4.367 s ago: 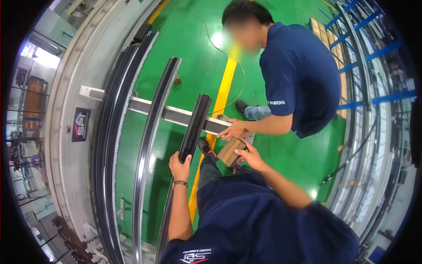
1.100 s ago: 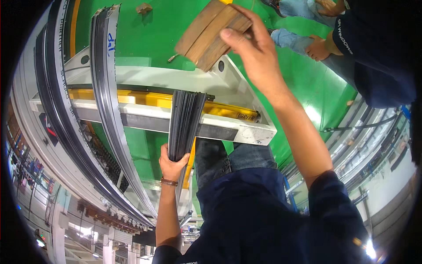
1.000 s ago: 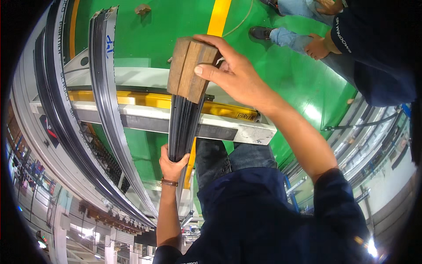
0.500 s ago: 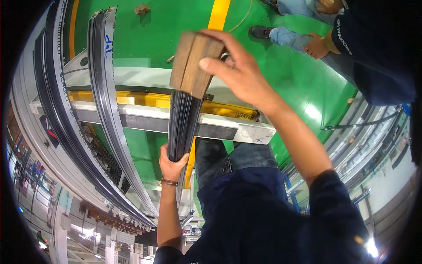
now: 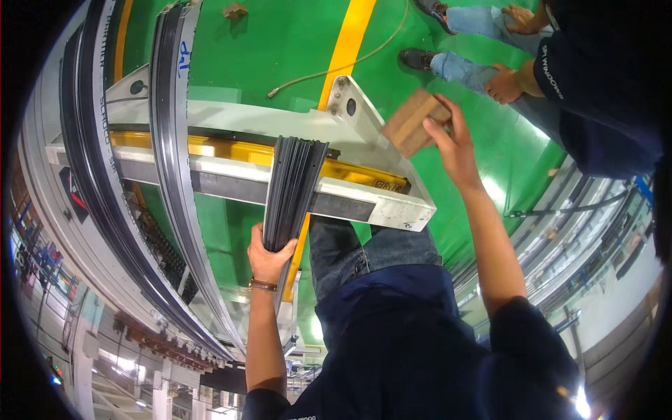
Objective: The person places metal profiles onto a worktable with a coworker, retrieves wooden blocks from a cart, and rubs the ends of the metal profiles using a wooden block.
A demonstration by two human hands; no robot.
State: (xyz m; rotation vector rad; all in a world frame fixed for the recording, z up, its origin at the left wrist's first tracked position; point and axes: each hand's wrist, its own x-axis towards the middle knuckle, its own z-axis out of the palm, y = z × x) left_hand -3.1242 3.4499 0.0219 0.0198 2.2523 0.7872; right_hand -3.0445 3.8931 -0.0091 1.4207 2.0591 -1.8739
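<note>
Wrapped around the sides of a dark ribbed profile (image 5: 295,175) is my left hand (image 5: 269,255), its thumb on the right edge. The profile lies across a white metal beam (image 5: 241,192), and its far end shows bare. Off to the right, above the floor, my right hand (image 5: 448,143) grips a brown wooden block (image 5: 414,122), slightly blurred. The block is apart from the profile. Two long dark profiles with pale printed film, one nearer (image 5: 171,105) and one farther left (image 5: 87,105), rest to the left of the held one.
A yellow bar (image 5: 231,148) runs along the white beam, beside a white bracket (image 5: 344,98). On the green floor lie a thin hose (image 5: 315,75) and a small brown piece (image 5: 234,10). Another person (image 5: 595,91) stands at the upper right, hands near the knees.
My right hand has carried the wooden block off the profile's far end, to the right and a little toward me. My left hand keeps its hold on the profile.
</note>
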